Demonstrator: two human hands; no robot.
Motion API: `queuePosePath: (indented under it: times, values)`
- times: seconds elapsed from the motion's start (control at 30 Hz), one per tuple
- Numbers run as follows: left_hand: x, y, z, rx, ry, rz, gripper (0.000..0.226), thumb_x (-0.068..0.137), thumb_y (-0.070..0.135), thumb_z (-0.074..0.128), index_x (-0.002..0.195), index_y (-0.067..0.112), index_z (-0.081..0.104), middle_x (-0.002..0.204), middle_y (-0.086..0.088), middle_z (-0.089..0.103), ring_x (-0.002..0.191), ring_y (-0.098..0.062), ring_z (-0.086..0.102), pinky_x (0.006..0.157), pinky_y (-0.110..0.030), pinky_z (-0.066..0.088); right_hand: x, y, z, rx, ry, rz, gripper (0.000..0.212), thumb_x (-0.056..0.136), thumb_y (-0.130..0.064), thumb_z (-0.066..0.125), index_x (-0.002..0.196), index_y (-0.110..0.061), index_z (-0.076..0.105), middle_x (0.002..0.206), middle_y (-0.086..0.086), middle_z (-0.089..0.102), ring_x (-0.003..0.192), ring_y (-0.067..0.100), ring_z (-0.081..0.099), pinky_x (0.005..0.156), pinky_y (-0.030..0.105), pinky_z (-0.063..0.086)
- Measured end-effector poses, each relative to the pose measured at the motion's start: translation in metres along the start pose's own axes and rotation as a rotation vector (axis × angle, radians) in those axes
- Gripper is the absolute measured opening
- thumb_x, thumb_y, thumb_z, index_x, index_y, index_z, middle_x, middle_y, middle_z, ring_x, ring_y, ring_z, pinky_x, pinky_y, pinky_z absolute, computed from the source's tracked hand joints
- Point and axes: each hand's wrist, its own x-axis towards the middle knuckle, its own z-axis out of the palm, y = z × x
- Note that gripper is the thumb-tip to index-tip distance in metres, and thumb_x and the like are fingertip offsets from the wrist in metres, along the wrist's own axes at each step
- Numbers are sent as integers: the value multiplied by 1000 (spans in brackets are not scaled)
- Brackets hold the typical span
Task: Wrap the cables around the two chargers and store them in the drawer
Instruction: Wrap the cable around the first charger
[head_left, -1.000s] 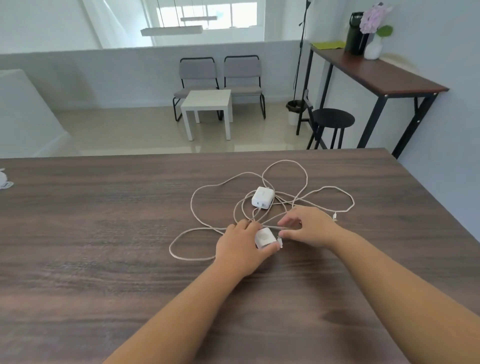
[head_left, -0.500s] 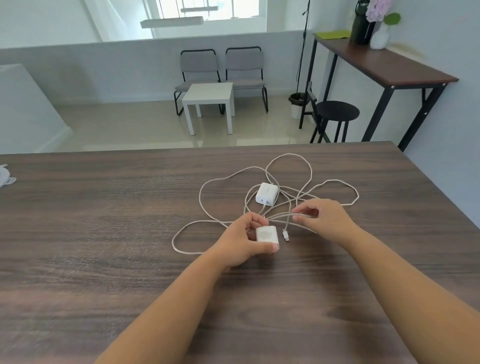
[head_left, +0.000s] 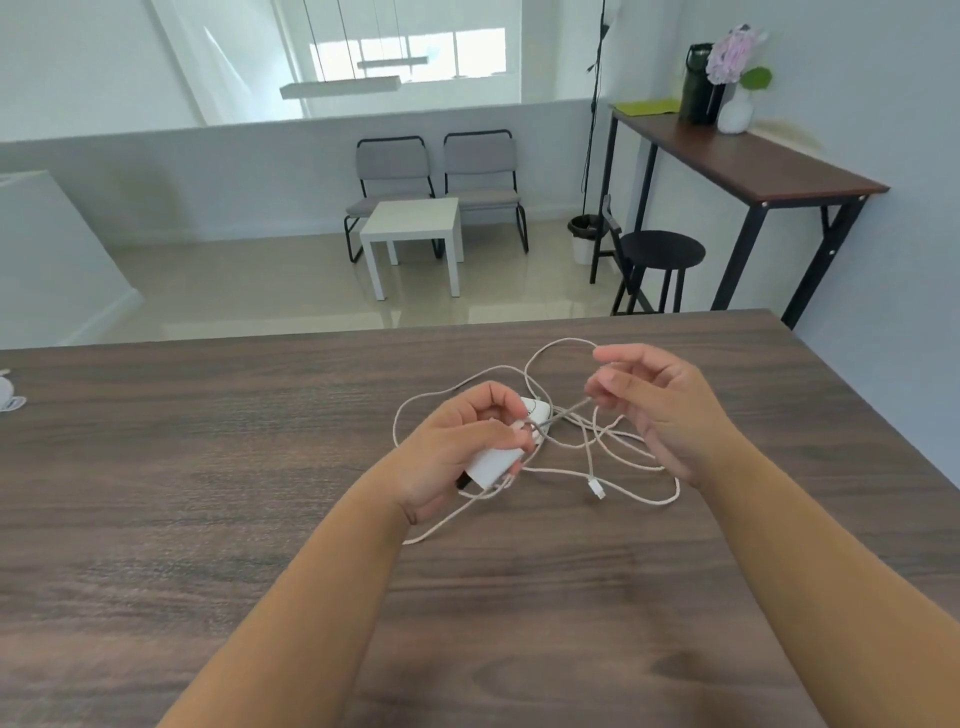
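Note:
My left hand (head_left: 457, 447) grips a white charger (head_left: 491, 464), lifted a little off the dark wooden table (head_left: 208, 493). A stretch of white cable (head_left: 563, 413) runs taut from that charger up to my right hand (head_left: 660, 410), which pinches it between thumb and fingers. The second white charger (head_left: 535, 408) lies on the table just behind my left hand, mostly hidden by it. Loose loops of cable (head_left: 623, 467) spread over the table under and around both hands, with a free plug end (head_left: 597, 488) lying near the front. No drawer is in view.
A small white object (head_left: 8, 397) lies at the table's far left edge. The table's right edge runs close to a wall. Beyond the far edge stand a white side table (head_left: 415, 228), two grey chairs, a black stool and a tall dark desk (head_left: 753, 161).
My left hand has lifted the near charger off the table. My right hand has risen and moved right, drawing a length of cable taut. The view has tilted up slightly.

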Motion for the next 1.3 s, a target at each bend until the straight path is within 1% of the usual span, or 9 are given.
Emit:
queuePosePath:
  times: [0.07, 0.13, 0.33, 0.47, 0.67, 0.9, 1.07, 1.2, 1.3]
  values:
    - [0, 18, 3, 21, -30, 40, 18, 74, 4, 64, 88, 14, 59, 83, -12, 60, 61, -18, 59, 56, -23, 48, 2, -10, 4, -40, -41, -61, 19, 86, -1, 62, 98, -13, 71, 94, 12, 71, 104, 28, 63, 100, 38, 45]
    - [1, 35, 6, 49, -49, 78, 18, 75, 4, 63, 90, 14, 59, 83, -10, 63, 63, -15, 61, 58, -22, 49, 0, -20, 11, -125, -113, -128, 19, 84, -10, 63, 100, -16, 72, 105, 10, 72, 113, 26, 61, 102, 35, 42]
    - [11, 82, 21, 112, -82, 244, 24, 81, 3, 56, 101, 15, 59, 85, -7, 67, 67, -15, 63, 63, -24, 51, -2, -39, 32, -134, -324, -103, 27, 86, -22, 60, 110, -15, 69, 92, 14, 70, 92, 21, 65, 92, 41, 47]
    - [17, 111, 23, -37, -88, 286, 31, 79, 5, 50, 109, 13, 57, 90, -10, 70, 72, -23, 68, 60, -27, 53, 1, -54, 31, -177, -185, -137, 24, 89, -24, 62, 107, -12, 71, 65, 6, 53, 67, 19, 58, 75, 30, 50]
    - [22, 156, 26, -142, -38, 485, 39, 79, -3, 50, 113, 16, 57, 100, -11, 70, 86, -28, 65, 66, -29, 57, 10, -89, 30, -242, -27, -223, 20, 95, -16, 54, 106, -14, 71, 57, 1, 45, 50, 11, 42, 51, 18, 39]
    - [26, 236, 17, -201, 157, 791, 35, 92, -6, 53, 119, 16, 51, 110, -13, 66, 96, -29, 60, 75, -27, 53, 23, -112, 26, -295, 18, -280, 20, 94, -15, 57, 105, -8, 71, 56, 1, 42, 49, 12, 40, 50, 20, 39]
    - [34, 246, 3, -158, 378, 826, 42, 93, -4, 55, 129, 16, 49, 125, -12, 58, 71, -13, 68, 87, -29, 51, 24, -114, 24, -328, 28, -300, 19, 95, -18, 56, 104, -14, 72, 56, 4, 44, 49, 12, 41, 51, 19, 41]
    - [45, 214, 4, -60, 370, 734, 49, 92, -12, 51, 132, 15, 49, 124, -4, 58, 100, -19, 62, 99, -40, 51, 25, -111, 33, -331, -73, -209, 25, 96, -13, 54, 115, -21, 67, 61, 3, 55, 52, 13, 50, 55, 24, 47]
    - [52, 182, 14, -2, 297, 716, 56, 88, -12, 59, 132, 20, 48, 125, -2, 62, 109, -19, 61, 91, -35, 55, 28, -108, 48, -288, -93, -205, 30, 97, -12, 53, 122, -25, 61, 66, 5, 58, 52, 13, 50, 51, 25, 44]
